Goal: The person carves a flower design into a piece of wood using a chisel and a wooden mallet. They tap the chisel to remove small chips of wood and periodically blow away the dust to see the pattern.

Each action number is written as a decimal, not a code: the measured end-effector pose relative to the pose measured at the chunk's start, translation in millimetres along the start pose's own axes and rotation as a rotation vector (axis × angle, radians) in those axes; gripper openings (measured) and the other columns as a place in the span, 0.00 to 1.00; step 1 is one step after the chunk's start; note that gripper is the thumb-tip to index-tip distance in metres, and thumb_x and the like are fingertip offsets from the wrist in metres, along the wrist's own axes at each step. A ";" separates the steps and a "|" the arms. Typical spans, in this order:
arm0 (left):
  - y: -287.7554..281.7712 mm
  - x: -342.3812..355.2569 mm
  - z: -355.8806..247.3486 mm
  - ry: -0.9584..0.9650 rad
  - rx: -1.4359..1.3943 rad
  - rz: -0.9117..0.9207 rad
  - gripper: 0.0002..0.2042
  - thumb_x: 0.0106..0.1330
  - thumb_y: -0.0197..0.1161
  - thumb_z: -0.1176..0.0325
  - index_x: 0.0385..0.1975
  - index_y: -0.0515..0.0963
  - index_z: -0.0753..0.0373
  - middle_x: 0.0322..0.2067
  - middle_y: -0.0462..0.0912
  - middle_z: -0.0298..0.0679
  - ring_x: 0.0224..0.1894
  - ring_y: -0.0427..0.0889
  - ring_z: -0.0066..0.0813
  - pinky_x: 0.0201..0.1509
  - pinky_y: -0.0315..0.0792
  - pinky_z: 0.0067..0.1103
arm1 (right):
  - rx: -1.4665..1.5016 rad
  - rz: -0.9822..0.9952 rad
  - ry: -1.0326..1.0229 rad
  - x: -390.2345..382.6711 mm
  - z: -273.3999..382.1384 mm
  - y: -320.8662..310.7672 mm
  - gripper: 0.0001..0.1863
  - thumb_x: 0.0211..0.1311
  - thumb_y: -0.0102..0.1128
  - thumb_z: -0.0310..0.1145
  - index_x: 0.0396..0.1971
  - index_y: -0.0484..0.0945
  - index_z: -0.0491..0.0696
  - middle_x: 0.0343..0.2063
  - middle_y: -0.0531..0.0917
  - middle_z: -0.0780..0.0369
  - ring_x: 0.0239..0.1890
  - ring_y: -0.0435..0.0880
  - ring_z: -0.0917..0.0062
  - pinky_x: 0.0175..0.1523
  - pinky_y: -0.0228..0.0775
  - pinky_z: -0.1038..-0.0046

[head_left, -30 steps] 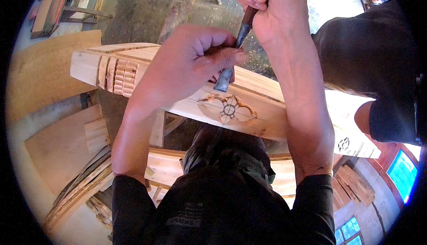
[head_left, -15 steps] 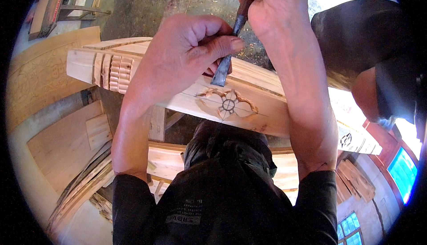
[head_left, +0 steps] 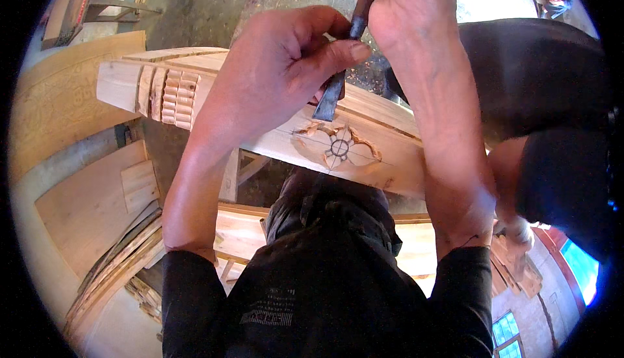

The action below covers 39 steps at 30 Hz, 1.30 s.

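A chisel (head_left: 329, 101) slants down over a pale wooden beam (head_left: 260, 140), its flat blade edge close above a carved flower (head_left: 338, 148) with a drawn circle at its centre. My right hand (head_left: 406, 0) is closed round the dark handle at the top. Lower down, my left hand (head_left: 296, 59) pinches the shank between thumb and fingers. Whether the edge touches the wood I cannot tell. Cut petals and pencil lines mark the beam's face, and a row of rounded ridges (head_left: 180, 98) is carved near its left end.
Another person in dark clothes (head_left: 530, 85) is close on the right. A carved panel (head_left: 78, 91) leans at the left, above boards (head_left: 91, 208) and stacked wood strips (head_left: 117, 273). Wood chips lie on the floor beyond the beam.
Both hands and the chisel have shifted slightly right and up in view. The other person on the right has moved nearer, an arm now reaching lower beside my right elbow.
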<state>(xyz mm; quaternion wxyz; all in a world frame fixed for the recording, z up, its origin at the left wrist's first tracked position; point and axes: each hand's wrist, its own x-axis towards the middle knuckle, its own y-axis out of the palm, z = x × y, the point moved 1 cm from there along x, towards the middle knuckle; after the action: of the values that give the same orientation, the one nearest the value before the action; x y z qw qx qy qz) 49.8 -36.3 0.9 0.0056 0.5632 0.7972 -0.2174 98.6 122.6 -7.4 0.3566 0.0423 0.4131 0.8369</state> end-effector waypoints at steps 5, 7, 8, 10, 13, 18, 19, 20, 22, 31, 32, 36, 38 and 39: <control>2.0 -0.8 1.4 0.013 -0.017 -0.032 0.10 0.75 0.65 0.65 0.40 0.80 0.68 0.21 0.76 0.28 0.23 0.72 0.11 0.25 0.66 0.15 | -0.006 0.016 0.012 3.7 -5.0 -1.7 0.20 0.83 0.43 0.47 0.31 0.67 0.50 0.18 0.69 0.67 0.14 0.58 0.83 0.20 0.51 0.79; 1.8 -0.6 2.9 0.024 0.001 -0.032 0.10 0.75 0.65 0.65 0.40 0.80 0.68 0.21 0.76 0.29 0.23 0.72 0.11 0.25 0.66 0.15 | -0.011 0.001 0.019 2.6 -6.2 -0.3 0.20 0.83 0.43 0.48 0.31 0.67 0.50 0.18 0.68 0.67 0.14 0.58 0.83 0.20 0.51 0.79; 1.7 0.0 4.4 0.036 0.019 -0.034 0.10 0.75 0.65 0.66 0.40 0.80 0.68 0.21 0.76 0.29 0.23 0.72 0.11 0.25 0.66 0.15 | -0.018 -0.026 0.019 -1.2 -4.8 4.0 0.20 0.83 0.42 0.48 0.31 0.67 0.49 0.18 0.68 0.68 0.14 0.58 0.83 0.20 0.51 0.79; 1.9 1.1 6.0 0.062 0.057 -0.040 0.10 0.75 0.65 0.66 0.39 0.80 0.68 0.21 0.76 0.29 0.23 0.72 0.11 0.25 0.66 0.15 | -0.011 -0.038 0.027 -1.2 -5.3 3.7 0.20 0.83 0.42 0.48 0.31 0.67 0.49 0.18 0.68 0.68 0.15 0.58 0.84 0.20 0.51 0.79; 1.8 1.6 3.3 0.089 0.112 -0.046 0.09 0.75 0.65 0.67 0.38 0.80 0.68 0.21 0.76 0.29 0.23 0.72 0.11 0.25 0.66 0.16 | 0.020 -0.013 0.042 5.4 -8.5 -5.1 0.20 0.83 0.43 0.48 0.31 0.67 0.49 0.18 0.68 0.68 0.15 0.58 0.84 0.20 0.51 0.80; 1.8 1.5 -0.6 0.052 0.147 -0.044 0.09 0.74 0.65 0.68 0.34 0.79 0.68 0.20 0.76 0.29 0.23 0.72 0.12 0.25 0.66 0.17 | 0.018 -0.034 0.034 5.1 -11.7 -4.8 0.20 0.83 0.43 0.47 0.31 0.68 0.50 0.18 0.68 0.68 0.14 0.58 0.84 0.20 0.51 0.80; 1.5 1.2 -1.1 0.059 0.164 -0.051 0.10 0.74 0.65 0.68 0.33 0.79 0.68 0.20 0.76 0.29 0.23 0.73 0.12 0.25 0.66 0.17 | 0.023 -0.031 0.036 5.2 -12.0 -5.8 0.20 0.83 0.44 0.47 0.31 0.68 0.50 0.18 0.69 0.68 0.14 0.58 0.84 0.20 0.51 0.79; 2.0 1.3 -1.0 0.065 0.163 -0.053 0.10 0.74 0.65 0.69 0.32 0.79 0.68 0.20 0.76 0.29 0.23 0.73 0.13 0.24 0.66 0.17 | 0.028 -0.028 0.038 5.2 -12.4 -7.2 0.20 0.83 0.44 0.47 0.31 0.68 0.50 0.18 0.69 0.68 0.14 0.58 0.84 0.20 0.51 0.79; 2.9 2.0 0.0 0.076 0.164 -0.058 0.10 0.73 0.65 0.69 0.31 0.79 0.68 0.19 0.76 0.29 0.23 0.73 0.13 0.24 0.66 0.18 | 0.035 -0.030 0.038 2.6 -11.7 -6.1 0.19 0.83 0.44 0.47 0.31 0.68 0.50 0.19 0.69 0.68 0.14 0.58 0.84 0.20 0.51 0.79; 2.9 0.8 1.3 0.080 0.196 -0.055 0.09 0.73 0.64 0.70 0.32 0.80 0.69 0.20 0.78 0.30 0.22 0.74 0.14 0.25 0.66 0.18 | 0.063 -0.099 0.101 -2.8 -18.2 -10.3 0.19 0.82 0.45 0.48 0.32 0.67 0.50 0.18 0.69 0.68 0.13 0.59 0.83 0.19 0.50 0.78; 2.2 1.7 1.1 0.081 0.174 -0.037 0.09 0.73 0.64 0.69 0.32 0.80 0.69 0.20 0.78 0.30 0.23 0.74 0.14 0.25 0.66 0.18 | 0.065 -0.096 0.123 -11.7 -11.1 -7.5 0.19 0.82 0.45 0.48 0.32 0.67 0.50 0.18 0.69 0.68 0.13 0.59 0.83 0.19 0.50 0.79; -4.4 -3.2 -7.2 0.019 -0.005 0.008 0.10 0.74 0.64 0.66 0.37 0.82 0.69 0.21 0.80 0.30 0.23 0.76 0.13 0.27 0.69 0.17 | 0.200 -0.090 0.076 6.4 4.3 -23.3 0.19 0.82 0.46 0.48 0.33 0.67 0.50 0.18 0.69 0.69 0.13 0.60 0.83 0.19 0.52 0.79; -3.9 -5.9 -7.3 -0.022 -0.090 0.019 0.11 0.74 0.64 0.66 0.40 0.83 0.69 0.23 0.81 0.30 0.24 0.76 0.13 0.28 0.70 0.16 | 0.088 -0.144 0.015 4.8 8.8 -18.0 0.19 0.82 0.45 0.49 0.34 0.68 0.50 0.18 0.69 0.69 0.13 0.60 0.84 0.18 0.52 0.79; -3.2 -5.5 -7.2 -0.026 -0.095 0.011 0.11 0.74 0.65 0.65 0.42 0.83 0.69 0.23 0.81 0.30 0.24 0.76 0.13 0.28 0.71 0.15 | 0.039 -0.176 0.010 0.0 10.1 -13.7 0.19 0.82 0.45 0.49 0.34 0.68 0.50 0.18 0.69 0.69 0.13 0.60 0.84 0.18 0.52 0.79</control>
<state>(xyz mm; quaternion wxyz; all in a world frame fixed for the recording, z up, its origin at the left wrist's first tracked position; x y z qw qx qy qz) 50.6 -39.6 9.8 0.0439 0.5639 0.8033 -0.1864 110.0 134.8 -10.7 0.4257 0.0088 0.4332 0.7943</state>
